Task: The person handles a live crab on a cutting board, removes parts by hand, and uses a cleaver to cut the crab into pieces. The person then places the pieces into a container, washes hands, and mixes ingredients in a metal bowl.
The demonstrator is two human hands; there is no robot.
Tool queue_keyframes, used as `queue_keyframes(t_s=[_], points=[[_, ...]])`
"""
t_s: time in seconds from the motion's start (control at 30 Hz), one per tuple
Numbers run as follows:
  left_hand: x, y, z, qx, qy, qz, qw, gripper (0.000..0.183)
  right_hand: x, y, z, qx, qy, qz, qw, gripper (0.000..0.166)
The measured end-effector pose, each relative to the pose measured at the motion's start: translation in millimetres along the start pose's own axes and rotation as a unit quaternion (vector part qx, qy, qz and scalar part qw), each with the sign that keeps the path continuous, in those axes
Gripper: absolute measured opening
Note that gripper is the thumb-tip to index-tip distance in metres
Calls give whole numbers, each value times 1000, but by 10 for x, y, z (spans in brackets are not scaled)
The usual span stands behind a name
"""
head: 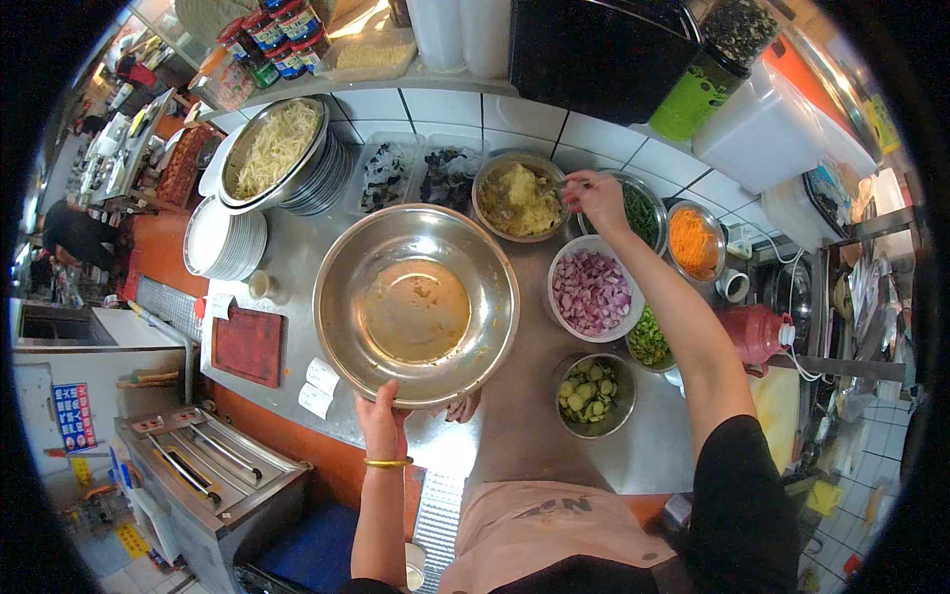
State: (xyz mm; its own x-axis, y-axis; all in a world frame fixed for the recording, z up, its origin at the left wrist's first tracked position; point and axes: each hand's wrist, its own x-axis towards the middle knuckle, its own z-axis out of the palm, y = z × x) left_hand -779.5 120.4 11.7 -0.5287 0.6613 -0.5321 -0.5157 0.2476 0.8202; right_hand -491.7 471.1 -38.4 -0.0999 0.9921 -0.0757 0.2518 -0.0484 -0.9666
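My left hand [382,427] grips the near rim of a large stainless steel mixing bowl [482,297], thumb over the edge. A little brownish liquid and small yellowish bits lie in its bottom. At the back, my right hand [596,199] reaches to the right rim of a metal bowl of pale yellow minced garlic [528,197]. Its fingers are pinched around what looks like a spoon handle, mostly hidden by the hand. Under my right forearm are diced red onion [591,292] in a white tub and chopped green vegetable [648,338]. Sliced cucumber [588,391] fills a steel pot nearer me.
Shredded carrot [694,243] and chopped greens [642,215] stand at the back right. Two tubs of black fungus [449,174], stacked plates [226,237] and a bowl of pale shreds [274,152] line the back left. A red cutting board [247,347] and paper slips [318,390] lie left.
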Motion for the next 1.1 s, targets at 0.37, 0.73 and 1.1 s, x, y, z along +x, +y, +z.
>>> queue_keyframes(t_s=[0.37, 0.73, 1.1], points=[[-123, -73, -143, -13, 26, -3, 1000, 43, -194, -163, 474, -151, -100, -63, 981, 20], [-129, -72, -139, -17, 13, -4, 1000, 48, -110, -54, 357, 85, -12, 83, 993, 21], [-113, -89, -169, -8, 9, 0, 1000, 48, -467, -131, 624, -319, -31, -211, 923, 24]])
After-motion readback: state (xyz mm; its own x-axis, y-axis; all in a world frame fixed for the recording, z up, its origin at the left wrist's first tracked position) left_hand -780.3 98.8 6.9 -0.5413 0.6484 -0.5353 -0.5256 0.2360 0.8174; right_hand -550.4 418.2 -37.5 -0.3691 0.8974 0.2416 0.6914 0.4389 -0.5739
